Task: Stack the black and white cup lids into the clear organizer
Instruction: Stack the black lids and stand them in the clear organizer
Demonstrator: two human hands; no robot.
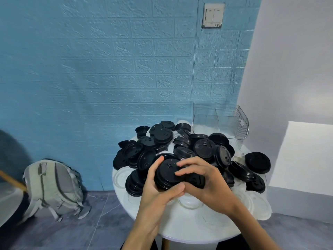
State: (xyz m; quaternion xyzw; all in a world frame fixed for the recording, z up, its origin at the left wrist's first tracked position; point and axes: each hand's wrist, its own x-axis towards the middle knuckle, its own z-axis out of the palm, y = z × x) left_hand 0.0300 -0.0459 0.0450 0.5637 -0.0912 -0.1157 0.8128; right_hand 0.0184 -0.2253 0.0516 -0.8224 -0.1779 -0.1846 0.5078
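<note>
Both hands clasping a stack of black lids (168, 175) above a round white table (189, 226).
Left hand (158, 188) and right hand (203, 181) curled round stack; clear organizer (220, 121) at table's far edge, compartments holding nothing visible; loose black lids (203, 147) and white lids (252, 202) heaped before it.

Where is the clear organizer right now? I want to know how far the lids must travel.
The clear organizer stands at the table's far right edge, against the blue wall, just behind the black lid pile.

- Round white table (180, 226).
- Heap of black cup lids (180, 147) across its middle.
- White cup lids (259, 204) at near right.
- Clear organizer (220, 121) at far right.
</note>
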